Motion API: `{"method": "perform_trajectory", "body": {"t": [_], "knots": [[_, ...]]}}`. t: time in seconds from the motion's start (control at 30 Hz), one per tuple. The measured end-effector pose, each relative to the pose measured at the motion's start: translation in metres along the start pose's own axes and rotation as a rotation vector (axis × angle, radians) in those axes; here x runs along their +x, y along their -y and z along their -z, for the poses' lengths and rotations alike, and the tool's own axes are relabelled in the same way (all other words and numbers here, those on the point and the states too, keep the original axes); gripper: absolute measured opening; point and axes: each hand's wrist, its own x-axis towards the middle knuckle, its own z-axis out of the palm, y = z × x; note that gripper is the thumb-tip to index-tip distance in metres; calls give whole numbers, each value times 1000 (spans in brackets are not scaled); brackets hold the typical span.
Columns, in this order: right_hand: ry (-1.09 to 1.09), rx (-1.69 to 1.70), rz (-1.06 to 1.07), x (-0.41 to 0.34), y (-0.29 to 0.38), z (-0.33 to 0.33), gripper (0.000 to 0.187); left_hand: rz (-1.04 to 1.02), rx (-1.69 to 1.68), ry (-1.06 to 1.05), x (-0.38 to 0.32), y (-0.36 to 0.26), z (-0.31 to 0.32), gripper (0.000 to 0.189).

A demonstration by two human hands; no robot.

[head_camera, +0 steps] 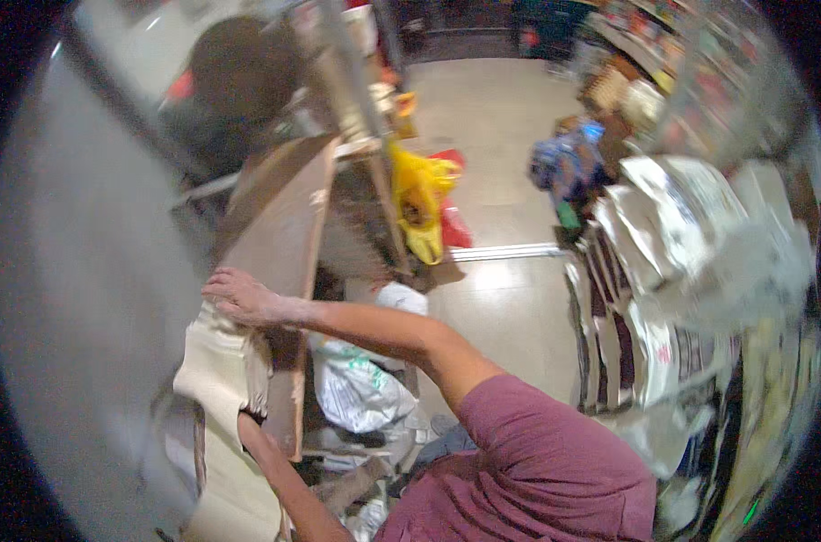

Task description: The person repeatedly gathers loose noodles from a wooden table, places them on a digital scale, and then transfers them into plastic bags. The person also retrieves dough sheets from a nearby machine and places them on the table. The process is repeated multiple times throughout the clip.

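A cream machine [214,400], apparently a sewing machine seen from above, stands on the brown tabletop [282,203]. My right hand [240,298] lies over its far end, fingers bent around it; the part under the palm is hidden. From the lower edge my left forearm reaches into the dark gap beneath the machine's body. Only the wrist end of my left hand [250,430] shows there, so its fingers and anything in them are out of sight.
Below the tabletop lies a white plastic bag [360,393] with green print. A yellow bag [417,196] hangs by the table's far end, near something red [456,227]. Stacked pale bundles [661,223] line the right side. A metal strip [509,253] crosses the tiled floor [498,318].
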Motion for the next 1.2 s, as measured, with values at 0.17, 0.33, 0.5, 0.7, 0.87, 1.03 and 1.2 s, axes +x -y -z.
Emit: {"method": "perform_trajectory", "body": {"t": [0.17,0.33,0.5,0.7,0.87,1.03,1.2], "knots": [[-411,-247,-327,-212,107,263,23,-1268,444,-30,-114,109,-83,59],[-352,-478,-1245,-594,317,323,36,-565,678,1127,-193,324,-104,50],[-840,-560,-1766,-845,657,353,34,190,1164,1788,-273,512,-99,47],[-1410,-1021,-2068,-1027,1051,358,30,205,1541,1938,-589,611,-90,58],[-1844,-1101,-1864,-1085,1215,368,28,146,1523,2047,-773,612,-83,59],[-1942,-1325,-1761,-1132,1288,435,25,-222,1745,2422,-873,726,-131,53],[-1987,-1637,-1637,-1132,1386,576,27,1068,1619,2197,-1077,842,-200,34]]}}
